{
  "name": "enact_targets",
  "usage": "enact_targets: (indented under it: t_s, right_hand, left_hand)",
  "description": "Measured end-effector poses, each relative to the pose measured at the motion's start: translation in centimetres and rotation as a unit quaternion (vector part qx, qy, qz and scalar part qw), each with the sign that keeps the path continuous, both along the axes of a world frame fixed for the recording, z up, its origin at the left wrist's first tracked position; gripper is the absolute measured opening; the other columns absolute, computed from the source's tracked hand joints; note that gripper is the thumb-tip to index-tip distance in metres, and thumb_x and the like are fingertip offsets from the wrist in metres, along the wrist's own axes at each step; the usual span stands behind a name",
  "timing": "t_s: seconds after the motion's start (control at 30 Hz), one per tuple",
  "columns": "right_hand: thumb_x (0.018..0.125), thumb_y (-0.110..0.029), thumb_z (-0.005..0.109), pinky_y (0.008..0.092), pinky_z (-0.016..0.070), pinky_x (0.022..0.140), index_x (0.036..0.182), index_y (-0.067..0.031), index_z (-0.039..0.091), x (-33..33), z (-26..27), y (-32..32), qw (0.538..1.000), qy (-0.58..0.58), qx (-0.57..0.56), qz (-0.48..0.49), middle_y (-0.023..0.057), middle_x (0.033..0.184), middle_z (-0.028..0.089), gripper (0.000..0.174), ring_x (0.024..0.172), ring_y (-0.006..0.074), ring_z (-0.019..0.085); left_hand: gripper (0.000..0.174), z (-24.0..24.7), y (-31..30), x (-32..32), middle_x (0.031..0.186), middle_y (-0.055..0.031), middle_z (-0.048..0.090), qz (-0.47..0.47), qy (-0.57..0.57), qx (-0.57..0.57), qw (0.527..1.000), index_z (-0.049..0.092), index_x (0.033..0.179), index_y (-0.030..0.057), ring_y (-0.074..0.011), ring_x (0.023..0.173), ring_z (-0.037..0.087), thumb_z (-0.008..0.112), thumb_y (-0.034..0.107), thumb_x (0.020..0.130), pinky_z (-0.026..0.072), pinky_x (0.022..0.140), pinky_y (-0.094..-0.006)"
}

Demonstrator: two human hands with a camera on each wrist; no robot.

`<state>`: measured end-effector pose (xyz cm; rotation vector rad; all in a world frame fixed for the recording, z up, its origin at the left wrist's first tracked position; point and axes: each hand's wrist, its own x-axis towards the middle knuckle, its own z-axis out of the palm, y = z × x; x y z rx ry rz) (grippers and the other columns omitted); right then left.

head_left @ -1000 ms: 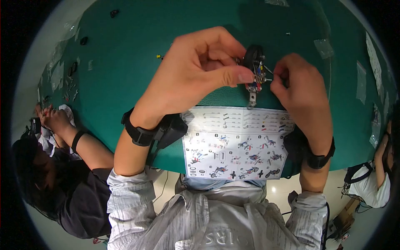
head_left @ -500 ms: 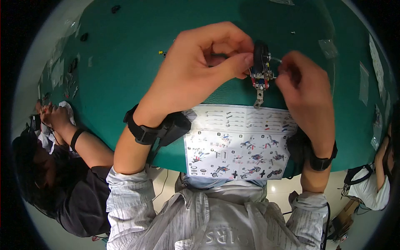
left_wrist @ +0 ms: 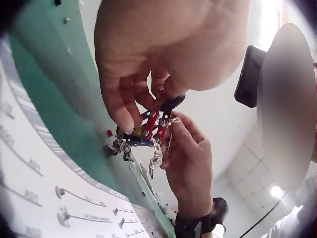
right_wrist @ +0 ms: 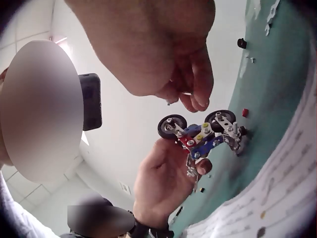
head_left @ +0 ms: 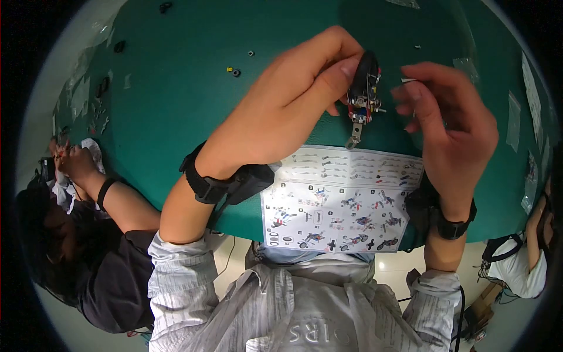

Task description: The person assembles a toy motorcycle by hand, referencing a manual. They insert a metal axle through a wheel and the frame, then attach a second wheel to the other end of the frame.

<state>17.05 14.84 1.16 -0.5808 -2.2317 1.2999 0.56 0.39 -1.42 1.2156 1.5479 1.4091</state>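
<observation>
A small model motorcycle [head_left: 362, 100] with black wheels and red, blue and silver metal parts is gripped by my left hand [head_left: 287, 102], thumb and fingers at one wheel. In the right wrist view the model [right_wrist: 200, 139] shows both wheels, with the left hand [right_wrist: 166, 178] beneath it. My right hand [head_left: 454, 120] stands a little right of the model, apart from it. Between its thumb and fingers is a thin metal piece [head_left: 409, 80], mostly hidden; in the right wrist view only a glint of this metal piece [right_wrist: 187, 93] shows.
A printed instruction sheet [head_left: 340, 199] lies at the near edge of the green table [head_left: 193, 105]. Small yellow [head_left: 229, 69] and black parts [head_left: 236, 73] lie left of the hands, a small screw [head_left: 417, 47] beyond them. Plastic bags lie at right; people sit at both sides.
My right hand has drawn back to the right, away from the model, and its fingers have spread more. The left hand has shifted slightly and the model has tilted. More small parts show on the table.
</observation>
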Motion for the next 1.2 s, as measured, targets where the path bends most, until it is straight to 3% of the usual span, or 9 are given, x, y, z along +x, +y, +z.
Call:
enact_targets:
  t_s: [0.1,0.2,0.4,0.63,0.87,0.97,1.17,1.2]
  right_hand:
    - [0.097,-0.001,0.068,0.0215,0.0555,0.066,0.112,0.0021,0.071,-0.4,-0.1,-0.6,0.999,0.032,0.001,-0.016,0.0082,0.093,0.075,0.016,0.078,0.012,0.071]
    - [0.094,0.004,0.07,0.0224,0.0569,0.069,0.108,0.0039,0.072,-0.1,-1.3,0.1,0.993,0.032,0.109,0.028,0.0101,0.097,0.075,0.014,0.081,0.0133,0.071]
    - [0.087,0.013,0.072,0.0251,0.057,0.077,0.103,0.0063,0.072,0.1,-1.4,0.2,0.985,0.083,0.143,0.051,0.014,0.098,0.075,0.017,0.088,0.0176,0.072]
    - [0.082,0.016,0.074,0.031,0.0576,0.077,0.1,0.0081,0.07,-0.4,-1.6,0.7,0.965,0.163,0.186,0.085,0.0199,0.097,0.074,0.019,0.088,0.0253,0.073]
    - [0.08,0.018,0.074,0.0313,0.0583,0.074,0.099,0.008,0.07,-0.4,-1.1,0.7,0.953,0.175,0.22,0.109,0.0208,0.094,0.074,0.021,0.086,0.0269,0.073]
    - [0.08,0.018,0.073,0.031,0.0589,0.072,0.099,0.0079,0.07,-0.5,-1.1,0.8,0.948,0.178,0.238,0.114,0.0206,0.093,0.073,0.021,0.084,0.0271,0.073]
    - [0.079,0.018,0.074,0.0308,0.0591,0.07,0.097,0.0081,0.07,-0.5,-0.9,1.1,0.941,0.177,0.252,0.141,0.0203,0.091,0.073,0.021,0.08,0.0265,0.072]
    - [0.078,0.018,0.075,0.0308,0.0587,0.069,0.097,0.0082,0.071,-0.5,-0.9,1.1,0.94,0.174,0.255,0.145,0.0202,0.091,0.073,0.021,0.08,0.0264,0.071]
  left_hand:
    - [0.025,-0.1,0.0,-0.1,0.094,-0.0043,0.062,-0.009,-0.002,-0.004,1.0,0.055,0.115,-0.0012,-0.0098,0.079,0.059,0.042,0.019,0.111,0.0486,0.074,-0.0241]
    - [0.025,0.1,-0.1,0.1,0.094,-0.0045,0.062,-0.008,-0.014,-0.014,1.0,0.055,0.114,-0.001,-0.0105,0.079,0.061,0.041,0.02,0.111,0.0501,0.073,-0.0243]
    - [0.031,0.3,-0.2,0.3,0.099,-0.0066,0.062,-0.031,-0.048,-0.031,0.998,0.054,0.115,-0.0008,-0.0131,0.079,0.065,0.042,0.027,0.112,0.054,0.071,-0.0253]
    - [0.042,0.3,-0.3,0.3,0.105,-0.0086,0.06,-0.039,-0.112,-0.026,0.993,0.051,0.121,-0.0018,-0.0172,0.079,0.068,0.043,0.038,0.112,0.0565,0.071,-0.0264]
    - [0.044,0.5,-0.4,0.5,0.104,-0.0078,0.059,-0.04,-0.151,-0.03,0.987,0.052,0.121,-0.0018,-0.0183,0.078,0.068,0.046,0.041,0.11,0.0581,0.07,-0.0278]
    - [0.03,0.3,-0.1,1.2,0.091,-0.0089,0.061,-0.003,-0.169,-0.002,0.986,0.057,0.107,-0.0045,-0.0174,0.073,0.068,0.04,0.02,0.11,0.0576,0.063,-0.0286]
    - [0.03,0.7,-0.4,0.9,0.088,-0.0084,0.061,-0.02,-0.185,-0.038,0.982,0.057,0.106,-0.0043,-0.0174,0.071,0.068,0.04,0.02,0.11,0.056,0.061,-0.0287]
    - [0.033,0.7,-0.4,0.7,0.091,-0.0082,0.061,-0.034,-0.186,-0.051,0.981,0.056,0.11,-0.0038,-0.0171,0.072,0.068,0.042,0.026,0.11,0.0563,0.063,-0.0285]
